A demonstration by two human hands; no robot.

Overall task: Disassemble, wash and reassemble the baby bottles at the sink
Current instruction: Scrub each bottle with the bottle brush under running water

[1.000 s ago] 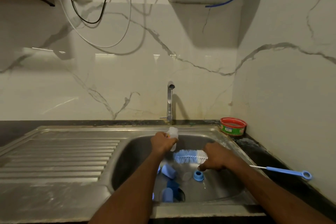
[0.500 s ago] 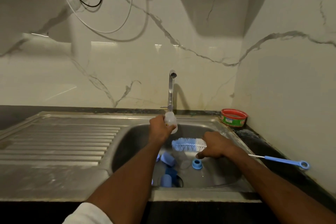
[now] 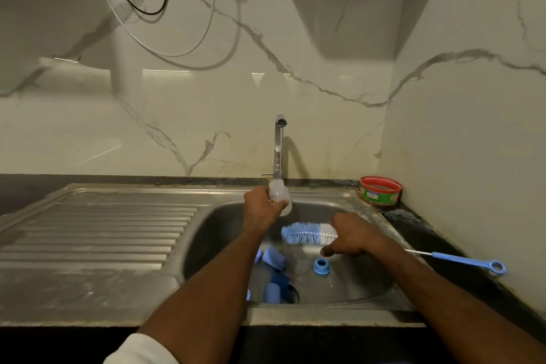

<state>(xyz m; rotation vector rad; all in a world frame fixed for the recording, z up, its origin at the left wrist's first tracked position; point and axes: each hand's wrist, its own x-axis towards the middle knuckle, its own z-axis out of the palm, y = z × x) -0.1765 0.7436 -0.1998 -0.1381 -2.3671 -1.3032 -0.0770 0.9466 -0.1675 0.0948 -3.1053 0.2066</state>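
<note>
1. The steel sink [image 3: 348, 195] with its ribbed draining board [image 3: 97, 233] fills the lower half of the view and sits a little lower in frame than half a second ago, so the camera has tipped up slightly; the basin contents have not shifted.
2. The tap [image 3: 278, 145] stands at the back of the basin, and the clear baby bottle [image 3: 280, 196] is now raised closer under its spout than a second ago, when it was held lower, over the basin.
3. The left hand [image 3: 260, 210] is wrapped around the bottle, fingers curled about its body, holding it tilted just in front of the tap's base.
4. The right hand [image 3: 351, 238] grips the bottle brush [image 3: 308, 234] just behind the blue-and-white bristles, fingers closed on the wire stem; the blue handle with its ring sticks out to the right over the counter. Its pose is nearly unchanged.
5. On the basin floor lie blue bottle caps [image 3: 274, 257] near the drain and a blue screw ring [image 3: 321, 266] below the right hand.
6. A red-rimmed round tub [image 3: 380, 190] sits on the dark counter in the right corner.
</note>
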